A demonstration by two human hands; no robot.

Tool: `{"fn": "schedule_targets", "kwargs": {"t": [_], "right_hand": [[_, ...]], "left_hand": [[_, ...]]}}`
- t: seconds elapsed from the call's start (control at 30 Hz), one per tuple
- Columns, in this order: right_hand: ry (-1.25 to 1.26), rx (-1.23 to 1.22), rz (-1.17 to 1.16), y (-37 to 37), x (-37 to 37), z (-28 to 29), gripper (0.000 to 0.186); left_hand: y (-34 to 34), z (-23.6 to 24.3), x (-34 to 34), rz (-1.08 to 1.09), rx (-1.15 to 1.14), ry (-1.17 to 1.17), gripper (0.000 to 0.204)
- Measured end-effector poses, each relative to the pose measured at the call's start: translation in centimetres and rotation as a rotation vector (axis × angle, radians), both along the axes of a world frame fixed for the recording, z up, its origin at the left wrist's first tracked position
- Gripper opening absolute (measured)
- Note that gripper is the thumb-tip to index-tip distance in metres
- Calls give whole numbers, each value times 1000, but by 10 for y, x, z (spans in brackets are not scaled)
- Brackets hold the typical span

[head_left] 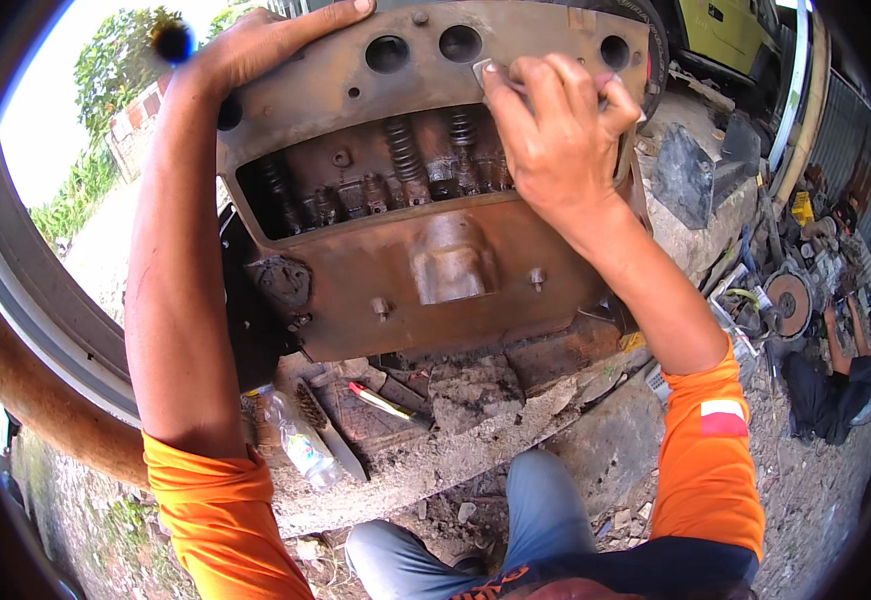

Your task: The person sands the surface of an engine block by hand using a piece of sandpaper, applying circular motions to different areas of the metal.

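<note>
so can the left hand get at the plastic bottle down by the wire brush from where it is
Probably yes: the left hand rests atop the rusty engine block, and the plastic bottle lies uncovered beside the wire brush, under that forearm.

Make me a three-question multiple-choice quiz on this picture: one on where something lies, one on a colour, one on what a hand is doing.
1. Where does the plastic bottle lie?
A. below the engine block, lower left
B. on top of the block
C. in the right hand

2. What colour are the sleeves?
A. blue
B. orange
C. white

3. What is the left hand doing?
A. hanging free
B. holding a bottle
C. resting on the block's top edge

Answers: 1 A, it lies on the rubble beneath; 2 B, both sleeves are orange; 3 C, its fingers lie over the edge.
</note>
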State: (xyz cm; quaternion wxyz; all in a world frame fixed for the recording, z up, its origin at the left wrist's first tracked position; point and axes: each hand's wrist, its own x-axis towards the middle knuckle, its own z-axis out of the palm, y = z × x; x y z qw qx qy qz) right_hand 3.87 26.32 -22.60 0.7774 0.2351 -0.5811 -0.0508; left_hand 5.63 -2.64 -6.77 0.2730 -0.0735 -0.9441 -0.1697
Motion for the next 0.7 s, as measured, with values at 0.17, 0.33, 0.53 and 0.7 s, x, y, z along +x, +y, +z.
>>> {"fn": "schedule_targets", "kwargs": {"t": [0.17,0.33,0.53,0.7], "right_hand": [[27,-37,-3,-4,-8,22,25],[6,-10,20,1,-3,15,26],[-54,-59,-22,-16,8,-6,28],[-60,-82,-27,-13,5,4,30]], "left_hand": [[1,1,-1,-8,1,6,105],[2,-2,-6,-23,-8,8,106],[-3,-1,-4,-32,7,7,107],[3,3,-4,-6,8,-47,107]]}}
